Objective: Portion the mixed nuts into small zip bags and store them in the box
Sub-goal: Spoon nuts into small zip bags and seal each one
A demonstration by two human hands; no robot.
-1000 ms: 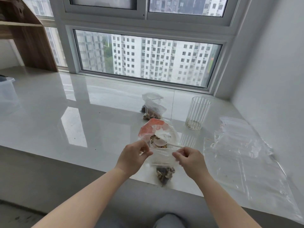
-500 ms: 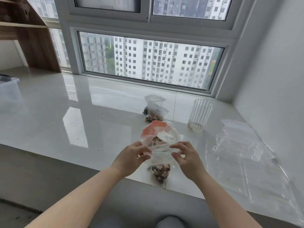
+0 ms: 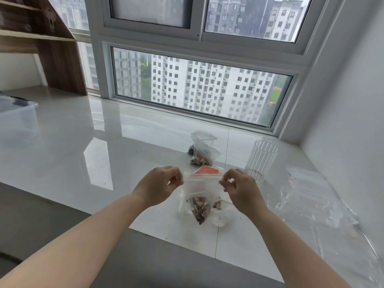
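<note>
I hold a small clear zip bag in the air above the white sill, with mixed nuts gathered in its lower corner. My left hand pinches the left end of its zip strip and my right hand pinches the right end. Behind it, partly hidden, lies the orange-topped nut package. Two filled small bags lie farther back on the sill. The clear plastic box stands at the far left edge.
A ribbed clear glass stands right of the bags. Empty clear zip bags are spread along the right, near the wall. A wooden shelf stands at the back left. The sill's front edge runs below my hands.
Both hands have lifted the bag higher and moved apart to the ends of its zip strip. The view has tilted up.
</note>
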